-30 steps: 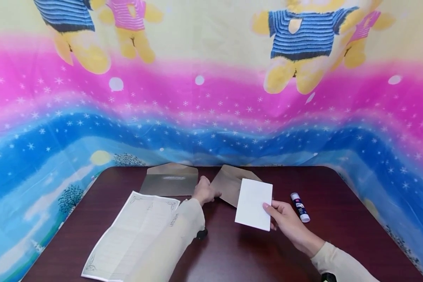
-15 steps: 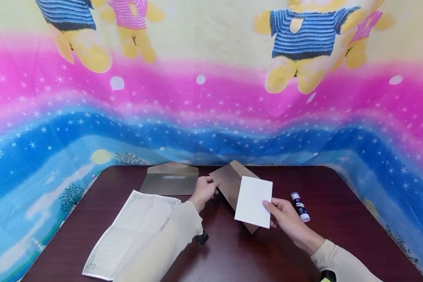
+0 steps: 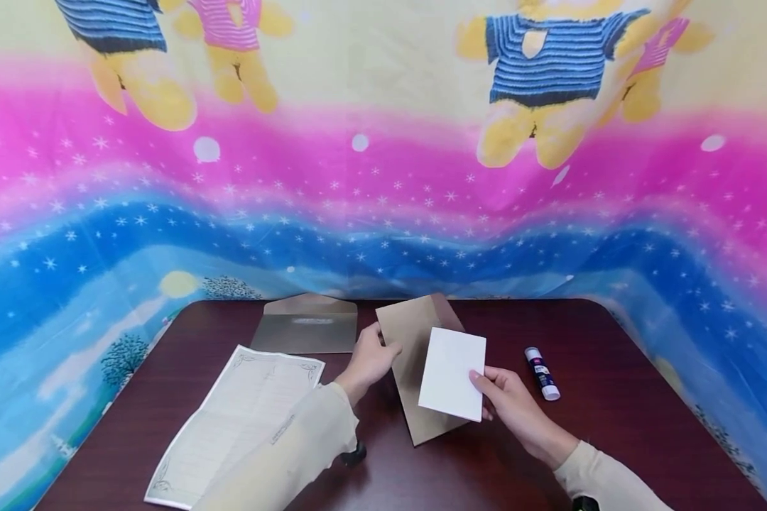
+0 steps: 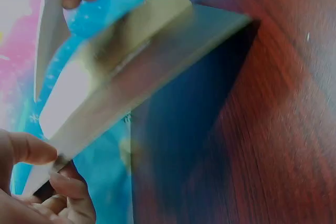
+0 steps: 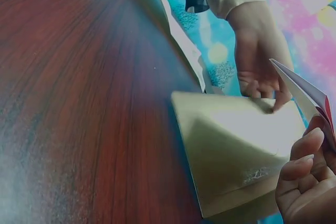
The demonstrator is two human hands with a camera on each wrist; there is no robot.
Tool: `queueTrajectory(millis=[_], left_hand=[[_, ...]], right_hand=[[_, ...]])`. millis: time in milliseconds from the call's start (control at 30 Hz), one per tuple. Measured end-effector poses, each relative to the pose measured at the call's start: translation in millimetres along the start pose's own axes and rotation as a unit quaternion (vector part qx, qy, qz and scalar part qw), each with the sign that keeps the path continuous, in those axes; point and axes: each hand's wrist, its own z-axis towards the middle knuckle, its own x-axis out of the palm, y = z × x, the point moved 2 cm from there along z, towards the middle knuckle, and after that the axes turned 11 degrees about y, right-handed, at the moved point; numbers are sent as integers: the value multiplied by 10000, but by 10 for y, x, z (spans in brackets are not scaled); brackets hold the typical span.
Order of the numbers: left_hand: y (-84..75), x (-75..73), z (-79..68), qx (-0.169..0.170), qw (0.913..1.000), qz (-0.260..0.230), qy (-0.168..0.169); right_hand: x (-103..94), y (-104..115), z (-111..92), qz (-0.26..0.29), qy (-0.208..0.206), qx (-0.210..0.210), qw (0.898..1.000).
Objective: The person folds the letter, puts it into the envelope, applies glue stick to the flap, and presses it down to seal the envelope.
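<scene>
Pinched between the thumb and fingers of my left hand [image 3: 368, 360] is a brown paper envelope [image 3: 409, 337], tilted up off the table with its flap side to the right. The left wrist view shows that envelope [image 4: 131, 77] edge-on, the thumb on one face at its corner. My right hand [image 3: 518, 404] holds a small folded white card [image 3: 457, 372] in front of the envelope, thumb on the near face. In the right wrist view the folded card [image 5: 304, 90] shows a bit of red inside its fold. The card hides part of the envelope in the head view.
A second brown envelope [image 3: 303, 333] lies with its flap spread at the back left. A creased, bordered paper sheet [image 3: 249, 397] lies at the left, partly under the left sleeve. On the right is a glue stick [image 3: 542, 373]. A printed curtain [image 3: 383, 177] hangs behind the dark table [image 3: 588, 333].
My left hand has picked the envelope up from the table, brought it nearer and turned it so its lighter face shows. The right hand keeps the card in nearly the same place.
</scene>
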Motion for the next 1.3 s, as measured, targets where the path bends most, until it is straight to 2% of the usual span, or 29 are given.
queueTrajectory(millis=[67,200,367,467,567,767,1000,1200,1300], left_hand=[[-21,1,-43,148,9997,-74,193],[-62,-22,-126,524,9980,53,341],[-105,-61,-225,913,9949,426,82],[-118,-88,-276,984,9932,614,-137],[-129,-129,-318,1018,9927,574,-281],[-185,-213,-378,1193,9902,548,-470],[-220,-206,-420,1326,9871,794,-418],[-210,-163,-452,1494,9848,785,-407],[-179,-156,-447,1530,9860,578,-336]], right_hand=[[6,3,2,6,1,7,10000],[24,16,4,-23,-20,1,10000],[31,13,-14,-105,-27,-67,9999],[22,5,-33,-131,-7,-98,9999],[11,-6,-45,-248,8,-167,9996],[-10,-18,-48,-882,-146,-610,9941],[21,16,-69,-1557,-246,-939,9830],[50,56,-91,-1594,-133,-1060,9814],[44,59,-88,-1534,-67,-1026,9828]])
